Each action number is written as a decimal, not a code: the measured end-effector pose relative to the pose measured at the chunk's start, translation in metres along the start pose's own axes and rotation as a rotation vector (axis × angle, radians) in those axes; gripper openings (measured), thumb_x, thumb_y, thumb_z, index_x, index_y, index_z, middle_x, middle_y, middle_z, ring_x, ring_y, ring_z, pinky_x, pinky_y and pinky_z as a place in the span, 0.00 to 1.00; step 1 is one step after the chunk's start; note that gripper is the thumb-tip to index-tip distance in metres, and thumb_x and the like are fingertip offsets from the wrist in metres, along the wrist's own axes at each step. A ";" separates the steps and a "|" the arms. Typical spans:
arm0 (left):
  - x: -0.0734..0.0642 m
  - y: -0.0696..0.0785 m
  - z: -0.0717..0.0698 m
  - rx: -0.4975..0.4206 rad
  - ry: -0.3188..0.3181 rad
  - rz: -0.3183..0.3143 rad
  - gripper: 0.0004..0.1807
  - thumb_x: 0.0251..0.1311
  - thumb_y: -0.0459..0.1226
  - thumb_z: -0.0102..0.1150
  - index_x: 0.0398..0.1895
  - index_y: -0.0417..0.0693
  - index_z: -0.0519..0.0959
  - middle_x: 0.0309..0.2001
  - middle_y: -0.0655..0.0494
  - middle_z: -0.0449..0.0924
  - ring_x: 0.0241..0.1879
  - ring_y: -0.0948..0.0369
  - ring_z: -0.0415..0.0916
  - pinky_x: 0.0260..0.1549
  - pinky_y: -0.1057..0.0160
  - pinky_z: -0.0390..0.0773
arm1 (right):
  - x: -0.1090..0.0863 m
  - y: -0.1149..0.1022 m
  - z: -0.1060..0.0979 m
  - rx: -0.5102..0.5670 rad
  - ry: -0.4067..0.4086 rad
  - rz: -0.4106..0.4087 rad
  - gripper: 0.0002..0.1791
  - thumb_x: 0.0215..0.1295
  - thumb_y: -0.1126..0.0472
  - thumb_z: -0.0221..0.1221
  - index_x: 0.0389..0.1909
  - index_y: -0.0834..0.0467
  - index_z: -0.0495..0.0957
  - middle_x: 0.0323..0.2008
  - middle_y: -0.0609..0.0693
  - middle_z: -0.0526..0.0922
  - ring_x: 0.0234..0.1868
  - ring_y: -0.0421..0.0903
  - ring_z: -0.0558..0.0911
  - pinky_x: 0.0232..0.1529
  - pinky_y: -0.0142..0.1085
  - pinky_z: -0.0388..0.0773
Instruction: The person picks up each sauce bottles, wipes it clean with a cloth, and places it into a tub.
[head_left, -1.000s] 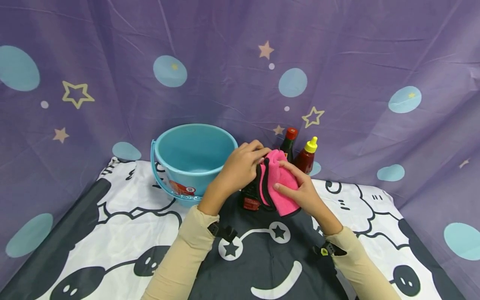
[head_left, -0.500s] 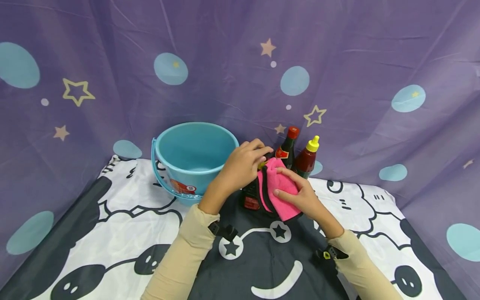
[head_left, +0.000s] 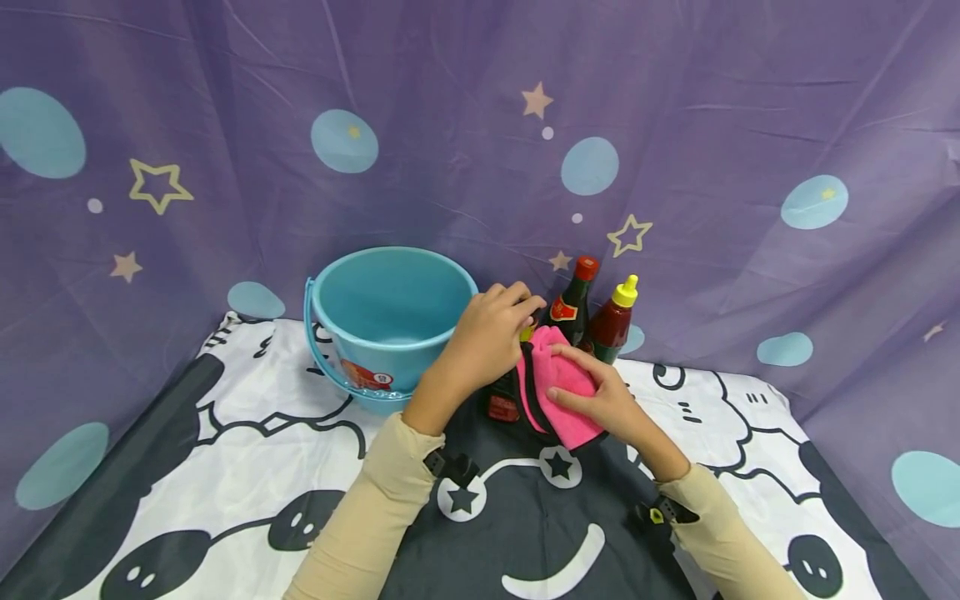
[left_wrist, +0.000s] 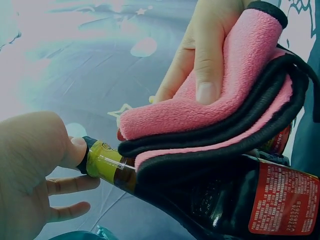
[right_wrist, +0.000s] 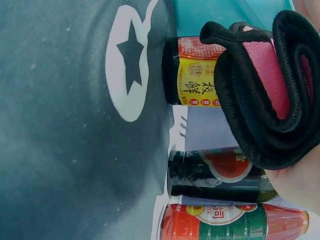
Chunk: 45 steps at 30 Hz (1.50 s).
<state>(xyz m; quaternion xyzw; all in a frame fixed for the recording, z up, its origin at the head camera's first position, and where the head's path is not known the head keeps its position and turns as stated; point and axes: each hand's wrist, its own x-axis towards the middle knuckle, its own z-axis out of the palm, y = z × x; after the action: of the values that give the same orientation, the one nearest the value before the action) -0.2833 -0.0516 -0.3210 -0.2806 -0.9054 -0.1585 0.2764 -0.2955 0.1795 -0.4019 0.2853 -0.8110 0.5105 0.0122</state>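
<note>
My left hand (head_left: 483,337) grips the black cap of a dark soy sauce bottle (left_wrist: 215,212) from above, thumb and fingertips at its yellow neck. A folded pink cloth (head_left: 551,392) with black edging is in my right hand (head_left: 603,396). In the left wrist view, the thumb presses on the cloth, which lies along the bottle's shoulder and side. Seen from the right wrist, the bottle's yellow and red label (right_wrist: 197,82) shows beside the cloth's folds. The head view leaves most of this bottle hidden behind cloth and left hand.
A blue bucket (head_left: 360,358) stands left of my left hand. Behind the cloth are a dark red-capped bottle (head_left: 576,292) and a red sauce bottle with a yellow nozzle cap (head_left: 611,321). A purple curtain (head_left: 712,275) hangs close behind them.
The cloth and my right hand have slid down along the bottle, uncovering its yellow neck and the red-capped bottle's label. My left hand stays at the cap.
</note>
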 end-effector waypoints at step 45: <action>-0.002 -0.001 0.001 -0.041 0.020 -0.002 0.16 0.71 0.31 0.53 0.57 0.47 0.83 0.48 0.53 0.80 0.45 0.52 0.75 0.44 0.55 0.78 | -0.008 0.006 -0.009 -0.068 -0.177 0.043 0.31 0.63 0.64 0.69 0.68 0.54 0.74 0.36 0.58 0.81 0.26 0.42 0.79 0.28 0.36 0.81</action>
<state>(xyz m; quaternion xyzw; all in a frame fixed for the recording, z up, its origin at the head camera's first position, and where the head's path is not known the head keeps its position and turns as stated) -0.2826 -0.0525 -0.3225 -0.2838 -0.8993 -0.1801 0.2797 -0.2945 0.1928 -0.4049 0.3112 -0.8318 0.4556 -0.0608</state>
